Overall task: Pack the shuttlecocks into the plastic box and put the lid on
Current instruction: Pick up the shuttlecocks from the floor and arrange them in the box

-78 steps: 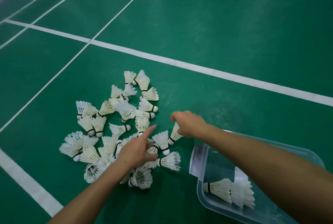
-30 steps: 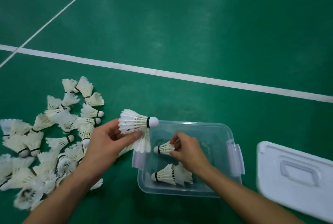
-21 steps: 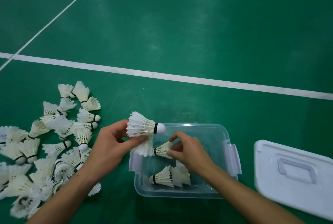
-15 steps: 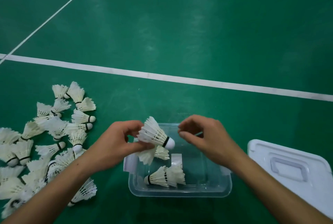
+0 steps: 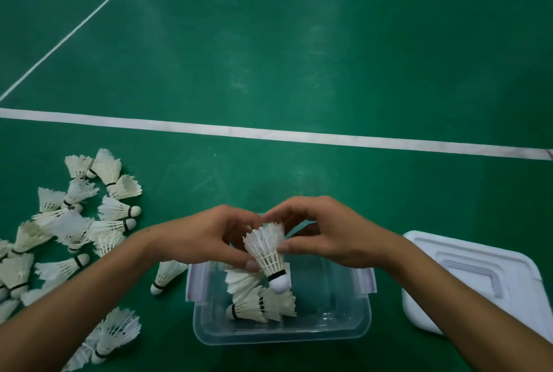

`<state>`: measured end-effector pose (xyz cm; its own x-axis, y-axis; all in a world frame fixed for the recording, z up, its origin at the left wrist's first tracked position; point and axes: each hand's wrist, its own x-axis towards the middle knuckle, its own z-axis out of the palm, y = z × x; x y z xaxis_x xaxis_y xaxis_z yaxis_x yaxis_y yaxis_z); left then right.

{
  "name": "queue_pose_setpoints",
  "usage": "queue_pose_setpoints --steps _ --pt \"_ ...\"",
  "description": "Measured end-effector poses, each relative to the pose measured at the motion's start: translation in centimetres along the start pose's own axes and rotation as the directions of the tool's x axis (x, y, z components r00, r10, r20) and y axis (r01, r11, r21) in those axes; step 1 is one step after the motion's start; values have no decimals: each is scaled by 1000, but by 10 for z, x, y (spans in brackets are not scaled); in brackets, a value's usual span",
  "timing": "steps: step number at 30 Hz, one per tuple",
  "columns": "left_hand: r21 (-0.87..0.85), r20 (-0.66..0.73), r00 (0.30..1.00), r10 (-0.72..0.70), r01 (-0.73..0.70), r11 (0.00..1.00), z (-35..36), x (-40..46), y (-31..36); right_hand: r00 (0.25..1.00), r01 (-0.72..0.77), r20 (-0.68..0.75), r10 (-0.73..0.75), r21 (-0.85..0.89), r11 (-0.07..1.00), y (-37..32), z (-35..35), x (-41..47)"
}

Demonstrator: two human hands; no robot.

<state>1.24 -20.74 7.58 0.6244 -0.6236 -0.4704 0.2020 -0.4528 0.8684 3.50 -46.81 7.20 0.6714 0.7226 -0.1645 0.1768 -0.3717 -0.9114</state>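
Note:
A clear plastic box (image 5: 353,332) sits on the green court floor in front of me. Both hands hover above it. My left hand (image 5: 203,240) and my right hand (image 5: 326,237) pinch the same white shuttlecock (image 5: 267,252) by its feathers, cork end pointing down into the box. A second shuttlecock (image 5: 242,280) fans out under my left hand. More shuttlecocks (image 5: 260,306) lie on the box floor. Several loose shuttlecocks (image 5: 74,222) are scattered on the floor to the left. The white lid (image 5: 478,279) lies to the right of the box.
A broad white court line (image 5: 299,135) runs across the floor beyond the box, and a thinner line (image 5: 77,24) slants off at the far left. Open green floor lies past the line.
The view has swung from the pile to the box. My left hand brought a shuttlecock over the box and turned its cork downward. My right hand rose from inside the box and took hold of it too.

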Motion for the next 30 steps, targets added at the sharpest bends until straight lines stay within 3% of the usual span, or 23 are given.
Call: queue_pose_setpoints --steps 3,6,10,12,19,30 --pt "-6 -33 998 -60 60 998 -4 -2 -1 999 -11 -36 12 21 1000 5 -9 -7" --pt "42 -151 987 -48 55 998 -7 -13 -2 986 -22 -167 23 8 1000 14 -14 -21" --pt "-20 -364 931 -8 1 1000 -6 -31 -12 913 -185 -388 126 -120 975 32 3 -37" --pt "-84 -423 906 4 -44 995 -1 -37 -19 888 -259 -427 169 -162 952 39 21 -38" --pt "-220 -554 832 -34 -107 970 11 -49 -35 864 -407 -434 254 -305 861 61 73 -11" --pt "-364 -662 740 -114 -185 913 16 -46 -50 827 -524 -306 471 -117 844 85 100 27"
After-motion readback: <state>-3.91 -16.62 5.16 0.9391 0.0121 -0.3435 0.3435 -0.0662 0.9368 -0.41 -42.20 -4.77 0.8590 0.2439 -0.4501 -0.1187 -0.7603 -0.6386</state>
